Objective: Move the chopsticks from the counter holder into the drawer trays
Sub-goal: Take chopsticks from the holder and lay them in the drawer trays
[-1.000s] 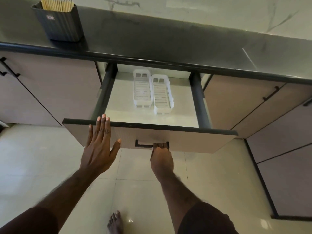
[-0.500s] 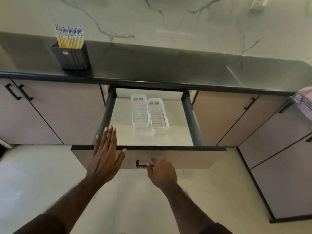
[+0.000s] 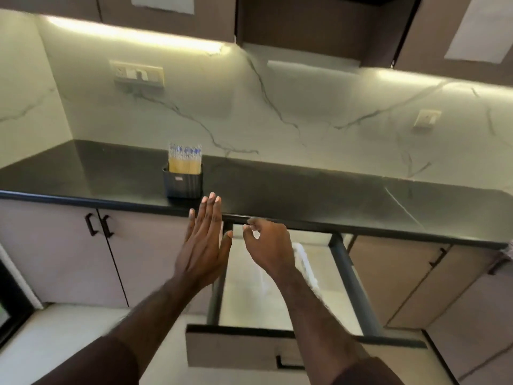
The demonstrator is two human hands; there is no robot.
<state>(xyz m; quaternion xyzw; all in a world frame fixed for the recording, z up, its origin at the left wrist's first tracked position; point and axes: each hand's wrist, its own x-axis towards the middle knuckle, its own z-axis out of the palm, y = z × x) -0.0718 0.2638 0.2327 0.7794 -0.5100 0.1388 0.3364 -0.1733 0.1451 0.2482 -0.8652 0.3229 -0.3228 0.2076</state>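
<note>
A bundle of pale chopsticks [image 3: 184, 159] with blue-patterned tops stands upright in a dark ribbed holder [image 3: 183, 183] on the black counter [image 3: 305, 190]. Below it the drawer [image 3: 249, 348] is pulled out. The white trays [image 3: 304, 262] inside are mostly hidden behind my right arm. My left hand [image 3: 204, 243] is raised flat with fingers together, fingertips just right of and below the holder. My right hand [image 3: 268, 245] hovers over the drawer's back with fingers loosely curled, holding nothing.
Cabinet doors with black handles [image 3: 98, 225] sit left of the drawer, and more cabinets [image 3: 416, 273] on the right. A marble backsplash with a switch plate [image 3: 138, 73] and a socket [image 3: 424, 119] rises behind the counter. Wall cabinets hang above.
My right hand let go of the drawer handle. Both hands rose from the drawer front toward the counter edge, and the view tilted up to show the backsplash.
</note>
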